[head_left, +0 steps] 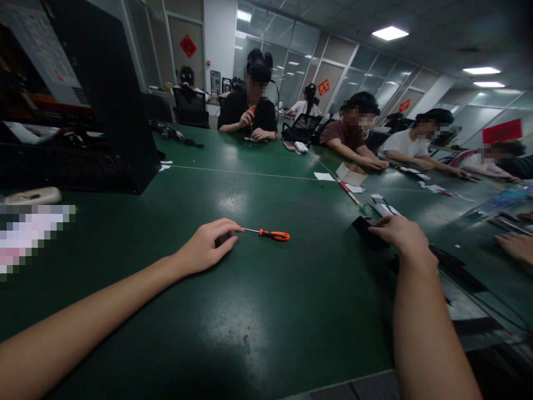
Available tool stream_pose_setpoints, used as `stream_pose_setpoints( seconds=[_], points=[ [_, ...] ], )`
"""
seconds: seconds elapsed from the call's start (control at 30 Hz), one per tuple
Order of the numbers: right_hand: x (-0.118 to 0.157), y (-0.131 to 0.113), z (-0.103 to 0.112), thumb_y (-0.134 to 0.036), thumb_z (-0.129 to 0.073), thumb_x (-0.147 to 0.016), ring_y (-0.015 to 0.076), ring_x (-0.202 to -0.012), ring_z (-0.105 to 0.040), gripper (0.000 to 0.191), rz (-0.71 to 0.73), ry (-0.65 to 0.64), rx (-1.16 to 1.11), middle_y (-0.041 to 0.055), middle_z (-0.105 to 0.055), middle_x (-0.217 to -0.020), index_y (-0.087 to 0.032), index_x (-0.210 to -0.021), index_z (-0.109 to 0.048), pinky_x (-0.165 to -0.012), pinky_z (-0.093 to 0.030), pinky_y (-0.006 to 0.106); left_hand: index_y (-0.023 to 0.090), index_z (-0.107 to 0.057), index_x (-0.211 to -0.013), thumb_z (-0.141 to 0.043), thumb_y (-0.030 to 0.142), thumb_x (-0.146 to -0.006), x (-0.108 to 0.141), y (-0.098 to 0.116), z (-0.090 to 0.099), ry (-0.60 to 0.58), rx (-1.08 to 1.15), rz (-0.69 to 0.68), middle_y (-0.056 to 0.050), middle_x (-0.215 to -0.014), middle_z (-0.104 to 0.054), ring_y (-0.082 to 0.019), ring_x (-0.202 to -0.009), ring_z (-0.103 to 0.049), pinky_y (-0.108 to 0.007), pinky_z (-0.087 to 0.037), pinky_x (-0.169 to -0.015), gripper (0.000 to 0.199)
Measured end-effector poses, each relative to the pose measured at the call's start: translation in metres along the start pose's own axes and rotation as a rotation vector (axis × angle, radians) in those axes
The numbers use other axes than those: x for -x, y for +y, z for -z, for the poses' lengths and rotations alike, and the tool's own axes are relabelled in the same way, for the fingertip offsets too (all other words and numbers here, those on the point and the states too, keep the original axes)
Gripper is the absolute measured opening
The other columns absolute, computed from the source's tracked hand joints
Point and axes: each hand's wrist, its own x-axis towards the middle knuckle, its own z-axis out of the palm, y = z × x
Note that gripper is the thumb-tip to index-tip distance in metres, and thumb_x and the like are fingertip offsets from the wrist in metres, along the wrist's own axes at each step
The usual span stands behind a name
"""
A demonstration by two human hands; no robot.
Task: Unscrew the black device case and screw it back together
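A screwdriver (273, 235) with an orange and black handle lies on the green table (250, 289), its metal shaft pointing left. My left hand (212, 243) rests on the table at the shaft's tip. Its fingers are bent and the thumb stands apart from them, and the fingertips are at or just touching the tip. On the right, my right hand (402, 236) grips a dark, flat, rectangular object (368, 232) near its edge. What kind of thing it is cannot be made out. The underside of that hand is hidden.
A large black computer case (120, 111) stands at the left, by a pale rounded object (35, 196). Beyond my right hand are a small open box (352, 174) and papers. Dark items and cables (462, 269) lie right of my wrist. Several people sit around the table.
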Motion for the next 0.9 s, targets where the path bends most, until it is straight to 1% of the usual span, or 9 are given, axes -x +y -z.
stream_pose_setpoints(
  seconds=[0.07,0.13,0.27,0.37,0.43,0.53,0.73,0.83,0.9],
  points=[
    [0.000,-0.001,0.000,-0.053,-0.060,-0.085,0.0353,-0.105,-0.068,0.040,0.013,0.012,0.004,0.0137,-0.073,-0.111,-0.025,-0.110,-0.072,-0.080,-0.054,0.042,0.017,-0.068,-0.117,-0.054,0.022,-0.100,0.000,-0.001,0.000,-0.003,-0.001,-0.004,-0.008,-0.114,-0.070,-0.018,-0.093,-0.067,-0.029,-0.054,-0.075,0.023],
    [-0.002,-0.001,0.000,-0.053,-0.055,-0.090,0.0354,-0.111,-0.067,0.043,0.042,0.040,0.012,0.0148,-0.072,-0.116,-0.023,-0.116,-0.071,-0.085,-0.054,0.042,0.017,-0.068,-0.118,-0.054,0.021,-0.099,0.001,-0.001,0.000,-0.005,-0.001,-0.007,-0.008,-0.114,-0.070,-0.018,-0.092,-0.067,-0.028,-0.054,-0.074,0.023],
    [-0.010,-0.002,-0.005,-0.041,-0.047,-0.096,0.0347,-0.118,-0.065,0.050,0.133,0.076,0.054,0.0184,-0.070,-0.124,-0.016,-0.136,-0.062,-0.094,-0.051,0.042,0.017,-0.068,-0.117,-0.054,0.021,-0.100,0.001,-0.001,0.000,0.001,-0.003,-0.012,-0.008,-0.114,-0.070,-0.018,-0.092,-0.067,-0.027,-0.054,-0.073,0.023],
    [-0.019,-0.002,-0.014,-0.035,-0.052,-0.095,0.0332,-0.116,-0.066,0.051,0.235,0.041,0.101,0.0194,-0.071,-0.122,-0.013,-0.140,-0.060,-0.094,-0.051,0.040,0.017,-0.069,-0.117,-0.054,0.021,-0.100,0.000,-0.001,0.000,0.001,-0.002,-0.018,-0.008,-0.114,-0.070,-0.018,-0.094,-0.068,-0.027,-0.054,-0.073,0.022],
    [-0.025,-0.002,-0.019,-0.029,-0.058,-0.091,0.0326,-0.114,-0.067,0.053,0.294,0.020,0.135,0.0200,-0.070,-0.125,-0.012,-0.141,-0.060,-0.094,-0.051,0.038,0.017,-0.069,-0.117,-0.054,0.021,-0.100,0.000,-0.001,0.000,-0.003,-0.003,-0.017,-0.008,-0.115,-0.070,-0.018,-0.094,-0.068,-0.027,-0.054,-0.073,0.023],
    [-0.032,0.001,-0.024,-0.024,-0.060,-0.086,0.0339,-0.113,-0.068,0.058,0.342,0.010,0.178,0.0221,-0.069,-0.127,-0.012,-0.143,-0.058,-0.093,-0.052,0.040,0.017,-0.069,-0.116,-0.055,0.021,-0.099,0.000,-0.001,0.000,-0.009,-0.004,-0.012,-0.008,-0.115,-0.070,-0.017,-0.091,-0.068,-0.026,-0.054,-0.071,0.023],
    [-0.045,0.014,-0.021,-0.030,-0.062,-0.085,0.0320,-0.106,-0.070,0.061,0.455,-0.038,0.200,0.0183,-0.073,-0.116,-0.014,-0.143,-0.057,-0.092,-0.053,0.038,0.018,-0.069,-0.115,-0.054,0.023,-0.100,0.001,-0.002,-0.001,-0.014,-0.013,-0.021,-0.008,-0.115,-0.070,-0.018,-0.090,-0.067,-0.028,-0.054,-0.073,0.023],
    [-0.051,0.021,-0.020,-0.035,-0.060,-0.088,0.0289,-0.096,-0.072,0.059,0.512,-0.070,0.182,0.0148,-0.075,-0.107,-0.015,-0.143,-0.056,-0.084,-0.055,0.036,0.018,-0.069,-0.116,-0.053,0.023,-0.100,0.001,-0.004,-0.003,-0.021,-0.023,-0.031,-0.008,-0.115,-0.069,-0.017,-0.088,-0.067,-0.028,-0.053,-0.072,0.023],
    [-0.055,0.024,-0.021,-0.036,-0.061,-0.087,0.0276,-0.094,-0.072,0.059,0.537,-0.074,0.172,0.0142,-0.074,-0.108,-0.014,-0.142,-0.057,-0.082,-0.055,0.035,0.018,-0.069,-0.116,-0.052,0.023,-0.101,0.001,-0.005,-0.003,-0.029,-0.032,-0.042,-0.008,-0.115,-0.069,-0.017,-0.086,-0.067,-0.028,-0.053,-0.072,0.023]
  ],
)
